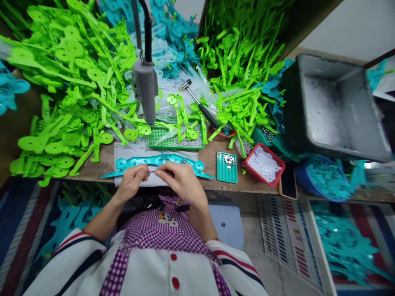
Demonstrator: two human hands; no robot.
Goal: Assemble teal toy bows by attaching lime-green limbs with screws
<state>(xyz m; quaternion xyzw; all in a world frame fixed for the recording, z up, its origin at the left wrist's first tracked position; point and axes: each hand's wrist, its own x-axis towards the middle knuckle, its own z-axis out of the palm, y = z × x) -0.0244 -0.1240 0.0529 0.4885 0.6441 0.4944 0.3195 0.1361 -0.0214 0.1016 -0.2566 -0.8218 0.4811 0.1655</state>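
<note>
Ideally, with the left hand (135, 180) curled closed and the right hand (182, 181) pinching, on what I can't tell, the teal piece (168, 157) should lie flat on the pale sheet (156, 181).

A single head camera supplies the view. It looks from above the torso (151, 271), facing forward and steeply downward across the bench (210, 154). At close range, the torso occupies the bottom edge. The left hand (133, 181) and right hand (182, 181) lie at middle range, near frame centre. Piled green parts (74, 49) fill the farther zone. The wide field extends sideways to a grey bin (362, 107) at right.
</note>
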